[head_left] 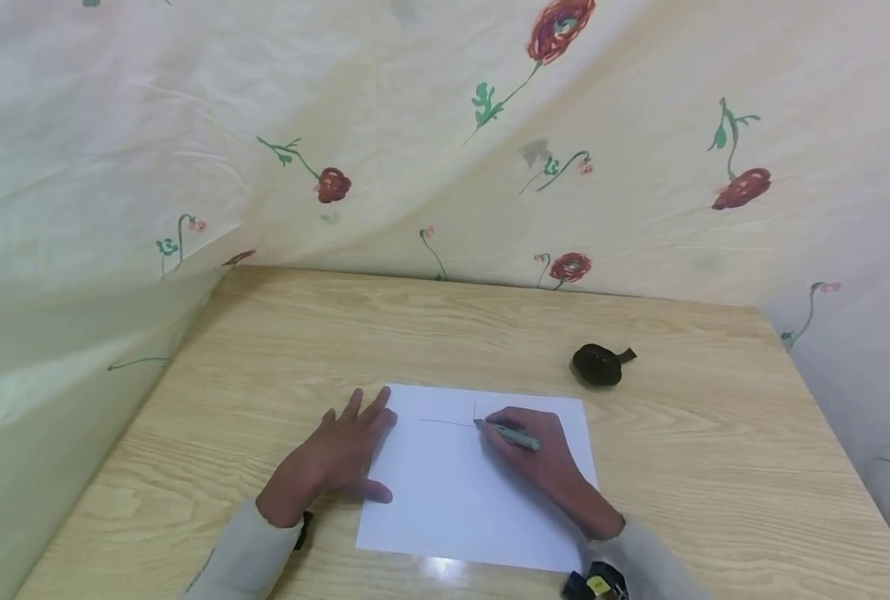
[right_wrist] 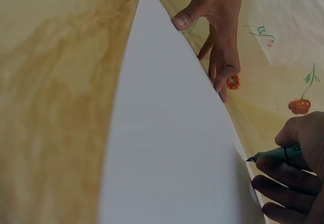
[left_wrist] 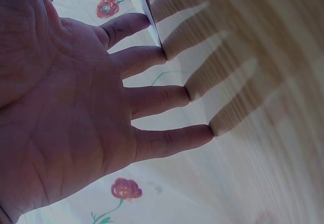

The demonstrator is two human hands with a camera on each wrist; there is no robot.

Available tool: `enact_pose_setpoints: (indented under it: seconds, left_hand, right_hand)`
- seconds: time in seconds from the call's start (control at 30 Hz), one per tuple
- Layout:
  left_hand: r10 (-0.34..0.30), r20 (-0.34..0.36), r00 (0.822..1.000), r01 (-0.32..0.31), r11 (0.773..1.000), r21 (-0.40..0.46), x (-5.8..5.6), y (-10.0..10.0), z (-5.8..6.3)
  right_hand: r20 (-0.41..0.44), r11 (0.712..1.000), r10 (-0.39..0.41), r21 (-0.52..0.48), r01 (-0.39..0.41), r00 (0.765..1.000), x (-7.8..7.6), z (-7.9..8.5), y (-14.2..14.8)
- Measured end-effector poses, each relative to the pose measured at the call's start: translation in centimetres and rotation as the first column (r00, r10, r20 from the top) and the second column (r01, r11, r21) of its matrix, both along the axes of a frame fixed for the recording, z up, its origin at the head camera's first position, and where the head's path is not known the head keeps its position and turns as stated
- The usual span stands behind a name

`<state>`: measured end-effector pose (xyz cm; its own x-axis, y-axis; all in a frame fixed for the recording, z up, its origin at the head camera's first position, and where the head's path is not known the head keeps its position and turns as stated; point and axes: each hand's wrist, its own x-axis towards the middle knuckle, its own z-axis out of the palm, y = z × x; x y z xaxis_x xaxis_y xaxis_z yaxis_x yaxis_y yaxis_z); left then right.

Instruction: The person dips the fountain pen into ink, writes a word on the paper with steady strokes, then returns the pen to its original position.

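A white sheet of paper (head_left: 445,492) lies on the wooden table. Two thin lines are drawn on its upper half: a long, nearly horizontal one and a short upright one that comes down towards its right end. My right hand (head_left: 538,446) pinches a grey-green pen (head_left: 520,437), also visible as a green pen (right_wrist: 283,153) in the right wrist view. Its dark tip is at the paper, near where the lines meet. At the sheet's left edge, my left hand (head_left: 343,450) rests with spread fingers, and its fingertips (left_wrist: 200,132) touch down in the left wrist view.
A small, round black object (head_left: 597,365) with a short tail lies beyond the paper's upper right corner. Flower-patterned cloth (head_left: 385,125) hangs behind the table (head_left: 715,467) and along its sides. Each wrist wears a dark device, such as the right wrist device (head_left: 598,581).
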<state>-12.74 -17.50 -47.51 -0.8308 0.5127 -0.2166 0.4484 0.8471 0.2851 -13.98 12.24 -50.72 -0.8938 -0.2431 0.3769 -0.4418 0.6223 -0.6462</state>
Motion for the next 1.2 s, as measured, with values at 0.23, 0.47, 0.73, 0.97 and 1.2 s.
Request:
enact_pose_setpoints:
  seconds: [0.23,0.47,0.73,0.97,1.2]
  left_hand:
    - [0.005,0.016,1.000,-0.005,1.000,0.008,0.0,0.0,0.2]
    - [0.002,0.018,1.000,-0.002,1.000,0.003,-0.1,0.0,0.3]
    - [0.001,0.020,1.000,-0.001,1.000,0.003,-0.3,-0.1,0.3]
    - [0.021,0.031,0.999,-0.022,1.000,0.011,-0.5,0.0,0.2]
    - [0.027,0.042,0.999,-0.028,1.000,0.003,-0.4,0.1,0.4]
  right_hand:
    - [-0.015,1.000,0.013,0.000,-0.013,1.000,0.4,0.0,-0.2]
    - [-0.042,1.000,0.003,0.023,-0.002,0.999,0.9,0.2,-0.7]
    - [-0.015,0.999,-0.013,0.034,0.014,1.000,1.4,0.6,-1.1]
    - [-0.029,0.998,-0.004,0.069,0.006,1.000,1.8,0.7,-1.4]
    - [-0.042,0.998,0.037,0.045,-0.035,0.998,2.1,0.4,-1.8]
